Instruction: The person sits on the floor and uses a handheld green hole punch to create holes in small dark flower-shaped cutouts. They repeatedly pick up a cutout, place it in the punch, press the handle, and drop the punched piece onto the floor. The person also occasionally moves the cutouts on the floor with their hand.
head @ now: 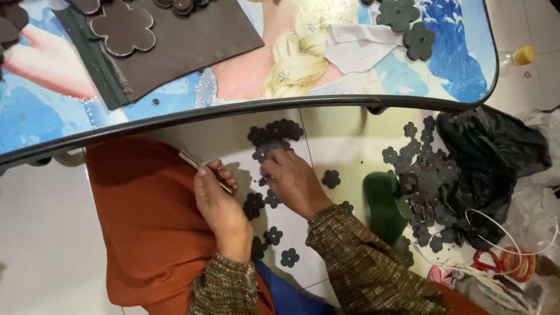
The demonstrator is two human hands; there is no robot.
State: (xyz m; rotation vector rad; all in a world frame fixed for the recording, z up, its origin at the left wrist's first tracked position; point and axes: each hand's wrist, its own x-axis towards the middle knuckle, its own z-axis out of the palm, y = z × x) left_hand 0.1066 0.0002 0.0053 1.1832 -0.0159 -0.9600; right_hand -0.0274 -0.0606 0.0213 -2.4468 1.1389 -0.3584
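The left hand has its grip clamped on a thin metal tool, held clear above the lap, while the right hand seems to pinch a dark foam flower just beyond its fingertips, on the white floor below the counter.

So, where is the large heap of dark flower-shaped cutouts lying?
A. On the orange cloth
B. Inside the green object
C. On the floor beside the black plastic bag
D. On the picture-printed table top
C: the heap of dark flower cutouts lies on the pale floor, right against the black plastic bag, below the table edge.
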